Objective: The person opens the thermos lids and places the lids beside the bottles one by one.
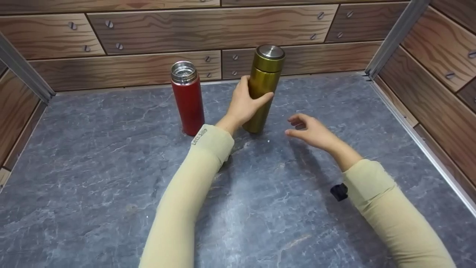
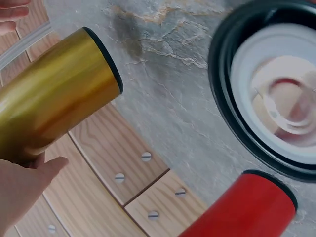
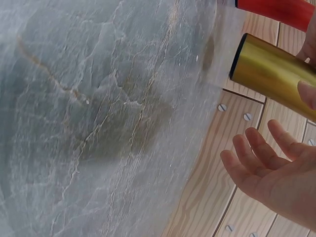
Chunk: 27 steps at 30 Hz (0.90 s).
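My left hand (image 1: pixel 245 100) grips a gold thermos flask (image 1: pixel 257 111) round its middle, with the thumb across the front. The flask has its steel-topped lid on and leans slightly to the right in the head view. To its left stands a red thermos flask (image 1: pixel 189 108), upright, its steel mouth uncovered. My right hand (image 1: pixel 312 132) hangs to the right of the gold flask, apart from it, fingers loosely bent and holding nothing. In the left wrist view, a round dark-rimmed thing with a white inside (image 2: pixel 244 79) is close by; my left forearm hides it in the head view.
The marbled grey tabletop (image 1: pixel 93 167) is bounded by a wood-patterned back wall (image 1: pixel 167 31) and a right side wall (image 1: pixel 427 82) with metal edging. A small black device (image 1: pixel 339 192) is on the right sleeve.
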Each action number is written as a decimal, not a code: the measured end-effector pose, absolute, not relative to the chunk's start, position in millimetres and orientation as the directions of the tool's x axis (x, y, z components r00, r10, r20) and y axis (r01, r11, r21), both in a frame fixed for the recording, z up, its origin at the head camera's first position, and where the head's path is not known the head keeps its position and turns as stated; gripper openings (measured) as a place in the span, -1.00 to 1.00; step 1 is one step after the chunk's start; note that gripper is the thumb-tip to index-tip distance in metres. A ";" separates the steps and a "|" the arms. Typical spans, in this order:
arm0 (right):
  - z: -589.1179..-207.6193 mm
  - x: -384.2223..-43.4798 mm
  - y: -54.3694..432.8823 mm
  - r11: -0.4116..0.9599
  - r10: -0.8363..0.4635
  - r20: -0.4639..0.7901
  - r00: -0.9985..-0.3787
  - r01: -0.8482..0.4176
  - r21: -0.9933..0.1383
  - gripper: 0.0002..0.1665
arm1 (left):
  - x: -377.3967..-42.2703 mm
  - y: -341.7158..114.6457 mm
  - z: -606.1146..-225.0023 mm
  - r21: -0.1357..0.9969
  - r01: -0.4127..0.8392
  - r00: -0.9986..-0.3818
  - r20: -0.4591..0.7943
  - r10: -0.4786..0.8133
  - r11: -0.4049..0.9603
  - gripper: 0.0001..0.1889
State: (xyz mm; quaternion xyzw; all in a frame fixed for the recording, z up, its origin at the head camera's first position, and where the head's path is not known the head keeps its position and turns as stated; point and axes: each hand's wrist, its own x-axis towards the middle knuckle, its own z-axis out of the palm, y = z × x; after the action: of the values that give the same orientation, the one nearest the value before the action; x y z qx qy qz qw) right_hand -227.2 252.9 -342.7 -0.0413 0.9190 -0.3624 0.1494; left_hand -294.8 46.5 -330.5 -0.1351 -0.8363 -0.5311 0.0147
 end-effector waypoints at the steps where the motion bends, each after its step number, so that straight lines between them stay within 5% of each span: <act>1: -342.9 -227.3 252.7 0.735 -0.185 -0.246 -0.951 0.032 -0.677 -0.30 | -293.7 44.3 -330.1 0.883 0.252 -0.960 0.177 0.215 0.396 -0.30; 12: -339.6 -227.0 245.4 0.747 -0.197 -0.225 -0.954 0.002 -0.665 -0.29 | -286.6 21.0 -323.6 0.892 0.342 -0.934 0.289 0.209 0.294 -0.39; 27: -343.2 -227.5 239.1 0.735 -0.222 -0.227 -0.948 -0.010 -0.678 -0.30 | -271.1 -5.4 -318.6 0.839 0.422 -0.901 0.347 0.260 0.343 -0.38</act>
State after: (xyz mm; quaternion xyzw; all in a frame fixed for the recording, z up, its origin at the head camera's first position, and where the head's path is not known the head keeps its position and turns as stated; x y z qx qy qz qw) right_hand -227.5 239.1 -343.2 -0.0630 0.9196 -0.3586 0.1479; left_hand -271.1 -5.4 -318.6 -0.2090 -0.8159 -0.5338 0.0760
